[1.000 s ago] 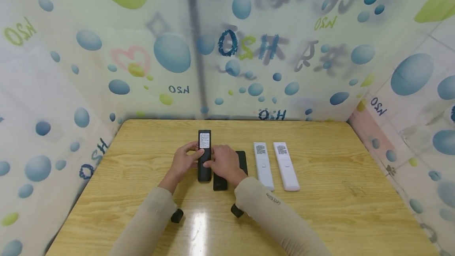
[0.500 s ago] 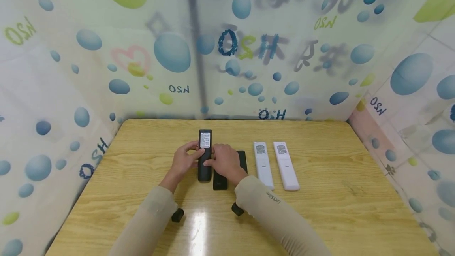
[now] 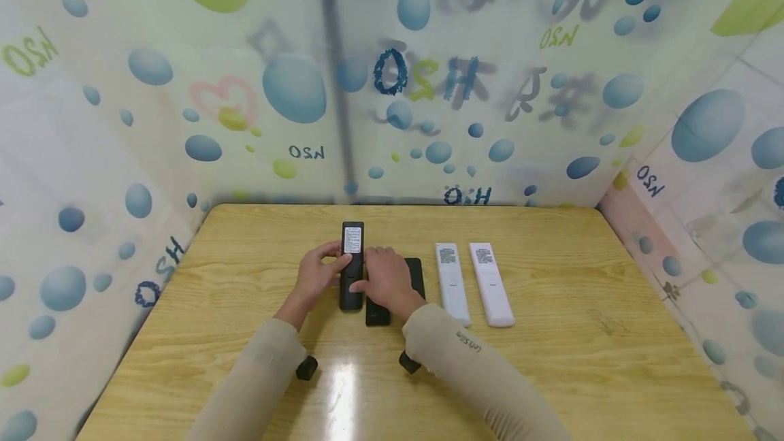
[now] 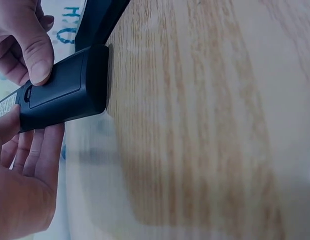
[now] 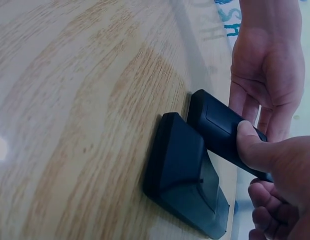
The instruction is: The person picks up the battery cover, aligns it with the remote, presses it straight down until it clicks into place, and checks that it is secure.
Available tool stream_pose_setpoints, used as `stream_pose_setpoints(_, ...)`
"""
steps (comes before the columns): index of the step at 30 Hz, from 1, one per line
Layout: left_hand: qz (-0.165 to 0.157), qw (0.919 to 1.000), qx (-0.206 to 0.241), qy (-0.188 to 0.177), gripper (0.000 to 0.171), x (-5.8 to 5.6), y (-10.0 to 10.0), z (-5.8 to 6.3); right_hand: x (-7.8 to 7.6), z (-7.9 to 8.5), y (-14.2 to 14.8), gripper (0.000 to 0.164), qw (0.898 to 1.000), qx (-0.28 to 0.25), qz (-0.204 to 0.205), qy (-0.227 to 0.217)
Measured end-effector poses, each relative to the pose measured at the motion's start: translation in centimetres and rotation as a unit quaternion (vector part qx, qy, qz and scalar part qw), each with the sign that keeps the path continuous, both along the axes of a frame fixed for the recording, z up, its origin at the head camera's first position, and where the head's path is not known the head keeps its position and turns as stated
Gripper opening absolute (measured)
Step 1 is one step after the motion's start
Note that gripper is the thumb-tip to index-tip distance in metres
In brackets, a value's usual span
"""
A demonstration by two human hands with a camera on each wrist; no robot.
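A black remote control [image 3: 350, 291] is held back side up, its white label [image 3: 352, 239] at the far end. My left hand [image 3: 316, 272] grips its left edge, thumb on top and fingers underneath, as the left wrist view shows. From the right, my right hand [image 3: 390, 279] holds it with the thumb [image 4: 40, 70] pressed on the battery cover [image 4: 59, 82], which is in place. The remote's near end is at or just above the tabletop. Beneath my right hand lies another black object [image 5: 180, 150], partly hidden; I cannot tell whether it is one piece or two.
Two white remote controls, a left one [image 3: 453, 288] and a right one [image 3: 493, 288], lie back side up to the right on the wooden table [image 3: 569, 373]. A wall covering with blue drops [image 3: 294, 90] stands behind the table. Black wrist pieces [image 3: 307, 367] hang below the sleeves.
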State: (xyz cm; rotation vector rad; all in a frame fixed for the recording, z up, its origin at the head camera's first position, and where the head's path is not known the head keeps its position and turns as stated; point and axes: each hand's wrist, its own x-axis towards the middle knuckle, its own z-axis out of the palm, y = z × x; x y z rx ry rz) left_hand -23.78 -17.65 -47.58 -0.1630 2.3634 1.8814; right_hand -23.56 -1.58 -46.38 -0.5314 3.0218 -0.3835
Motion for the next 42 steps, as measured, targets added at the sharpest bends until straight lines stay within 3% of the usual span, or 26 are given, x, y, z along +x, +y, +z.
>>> stream_pose_setpoints(6, 0.002, 1.0000, 0.001, 0.000, 0.041, -0.3, -0.2, -0.7, 0.0, 0.1, 0.1, 0.059, 1.000, 0.001, 0.003, 0.008)
stream_pose_setpoints(25, -0.010, 0.9999, 0.009, 0.006, 0.041, 0.3, -0.4, 0.4, 0.0, 1.1, 0.5, 0.057, 0.999, -0.022, 0.002, -0.033)
stream_pose_setpoints(34, -0.003, 0.9996, 0.007, -0.026, 0.040, 0.7, -0.7, 0.4, 0.3, 2.0, 1.7, 0.058, 0.999, -0.026, 0.007, -0.027)
stream_pose_setpoints(42, 0.015, 0.9979, -0.008, -0.063, 0.041, 0.9, -0.8, -0.3, 0.0, 1.7, 3.6, 0.056, 0.999, -0.032, -0.001, -0.036)
